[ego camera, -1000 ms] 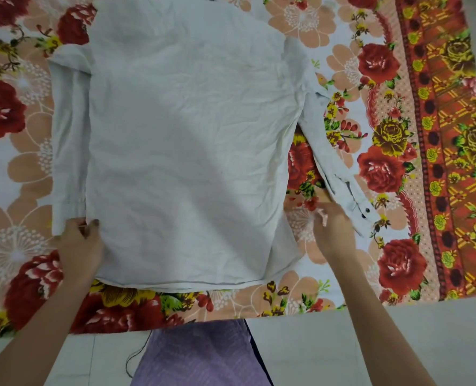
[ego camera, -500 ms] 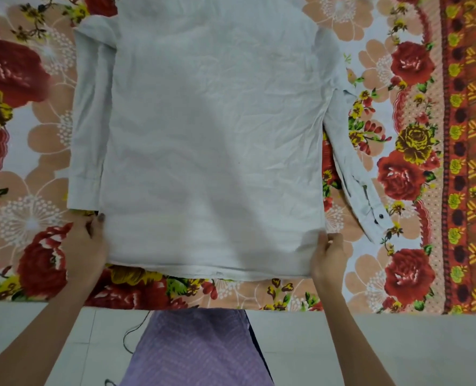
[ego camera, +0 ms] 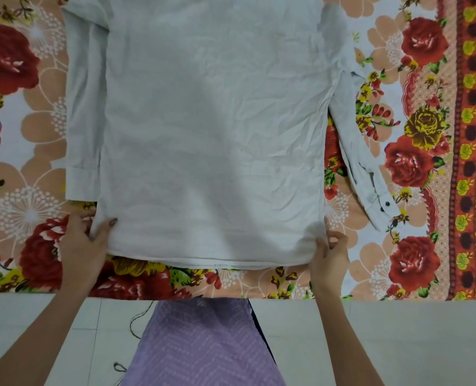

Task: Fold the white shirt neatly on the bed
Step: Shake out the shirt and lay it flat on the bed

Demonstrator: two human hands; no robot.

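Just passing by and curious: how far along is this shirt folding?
Early on. Done: the white shirt lies spread flat on the floral bedsheet. In hand: the left hand and right hand each pinch a bottom hem corner. Left: no fold shows yet; the right sleeve angles outward, the left sleeve lies alongside the body.

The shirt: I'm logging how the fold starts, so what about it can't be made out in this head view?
- Collar and shoulders of the shirt: cut off by the top edge of the head view.
- Front placket: hidden, since the shirt lies with this plain side up.
- Fingertips of the left hand and right hand: tucked under the hem corners.
- Right cuff buttons: too small for detail.
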